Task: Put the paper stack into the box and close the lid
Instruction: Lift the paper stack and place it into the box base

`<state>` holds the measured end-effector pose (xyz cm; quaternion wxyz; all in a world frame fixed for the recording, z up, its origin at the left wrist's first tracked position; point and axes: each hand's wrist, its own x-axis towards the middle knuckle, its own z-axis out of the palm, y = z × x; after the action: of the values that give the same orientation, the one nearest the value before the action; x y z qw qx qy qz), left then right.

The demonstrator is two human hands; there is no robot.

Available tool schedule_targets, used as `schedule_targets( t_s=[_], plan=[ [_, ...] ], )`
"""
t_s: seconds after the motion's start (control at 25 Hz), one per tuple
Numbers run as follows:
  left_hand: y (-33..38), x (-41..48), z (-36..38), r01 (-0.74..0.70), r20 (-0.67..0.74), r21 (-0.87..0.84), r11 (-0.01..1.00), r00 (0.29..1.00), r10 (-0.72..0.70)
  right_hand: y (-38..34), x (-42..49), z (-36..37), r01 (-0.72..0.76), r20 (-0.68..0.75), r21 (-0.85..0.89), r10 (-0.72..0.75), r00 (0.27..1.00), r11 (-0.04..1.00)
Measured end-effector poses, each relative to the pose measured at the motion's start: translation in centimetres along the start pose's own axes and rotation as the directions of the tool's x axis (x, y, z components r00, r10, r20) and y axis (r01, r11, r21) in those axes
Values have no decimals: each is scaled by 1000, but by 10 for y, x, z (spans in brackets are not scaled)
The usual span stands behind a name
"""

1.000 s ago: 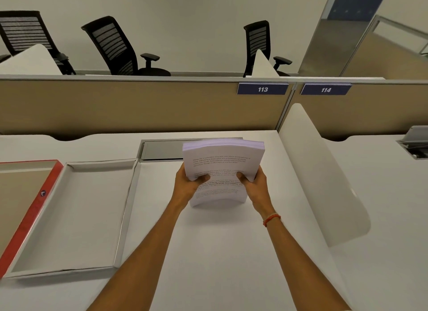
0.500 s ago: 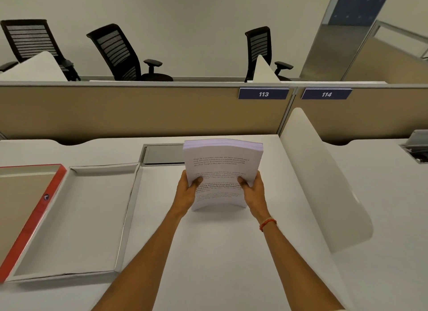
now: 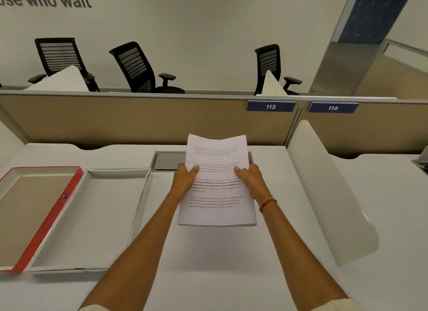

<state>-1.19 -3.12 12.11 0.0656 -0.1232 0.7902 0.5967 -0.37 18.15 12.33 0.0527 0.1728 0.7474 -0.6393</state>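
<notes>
A stack of printed white paper (image 3: 217, 194) is held upright above the desk, its printed face toward me. My left hand (image 3: 185, 179) grips its left edge and my right hand (image 3: 251, 181) grips its right edge, thumbs on the front page. To the left lies an open, empty white box (image 3: 92, 218) flat on the desk. Its red-rimmed lid (image 3: 53, 213) lies further left, brown inside facing up. The stack is clear of the box, to its right.
A white desk (image 3: 208, 264) carries everything. A recessed grey cable hatch (image 3: 166, 161) sits behind the paper. A white curved divider (image 3: 328, 194) stands on the right, and a tan partition (image 3: 139, 118) with labels 113 and 114 closes the back. Black chairs stand beyond it.
The stack has been lifted off the desk and tipped upright, so its full front page faces me; both hands rose with it. The view has tilted upward.
</notes>
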Motion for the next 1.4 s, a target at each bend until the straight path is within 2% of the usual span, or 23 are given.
schedule_targets(
  t_s=[0.2, 0.56, 1.0, 1.4],
  plan=[
    [-2, -2, -24, 8, -32, 10, 1000, 999, -8, -10, -9, 21, -42, 53, -5, 42, 998, 999],
    [-21, -1, -94, -9, -32, 33, 999, 999, 10, -21, -41, 85, -20, 57, 0, 19, 998, 1000],
    [-70, 21, -226, 0, -26, 93, 996, 1000, 3, -29, -70, 231, -24, 72, -12, 25, 997, 1000],
    [-139, 47, -331, 100, -29, 52, 994, 995, -98, -21, -83, 348, -97, 67, -110, 105, 992, 989]
  ],
)
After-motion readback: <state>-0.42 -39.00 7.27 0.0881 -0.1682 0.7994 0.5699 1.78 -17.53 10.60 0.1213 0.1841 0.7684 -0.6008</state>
